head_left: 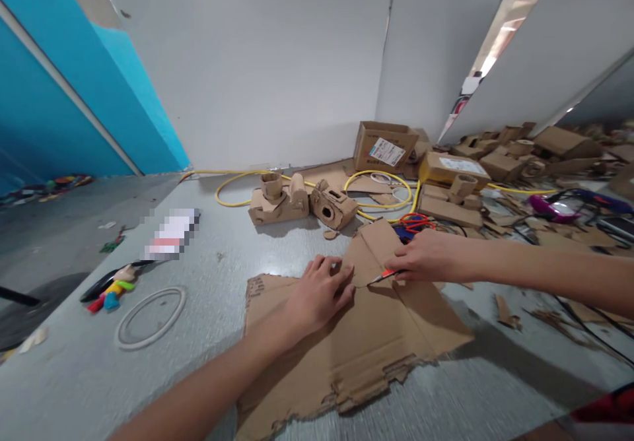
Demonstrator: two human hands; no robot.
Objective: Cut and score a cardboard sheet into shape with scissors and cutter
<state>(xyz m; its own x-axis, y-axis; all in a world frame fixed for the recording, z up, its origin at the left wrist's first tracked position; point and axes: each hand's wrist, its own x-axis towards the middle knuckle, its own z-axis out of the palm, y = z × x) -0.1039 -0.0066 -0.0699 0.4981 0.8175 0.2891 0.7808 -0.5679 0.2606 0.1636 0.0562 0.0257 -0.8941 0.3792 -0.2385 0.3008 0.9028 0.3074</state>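
Observation:
A large flattened cardboard sheet (366, 342) with torn edges lies on the grey table. My left hand (321, 292) rests on it, fingers apart and slightly bent, pressing near the middle. My right hand (421, 257) is closed around a red-handled cutter (385, 274). The cutter's dark blade points left and touches the cardboard just right of my left fingertips. A thin line or slit runs across the sheet between the blade and my left hand.
Two cardboard models (280, 206) stand behind the sheet, with a looped yellow hose (232, 202) and an open box (386, 147) nearby. A white ring (151, 319) and colourful figure (113, 292) lie left. Cardboard scraps (508, 312) and cables cover the right side.

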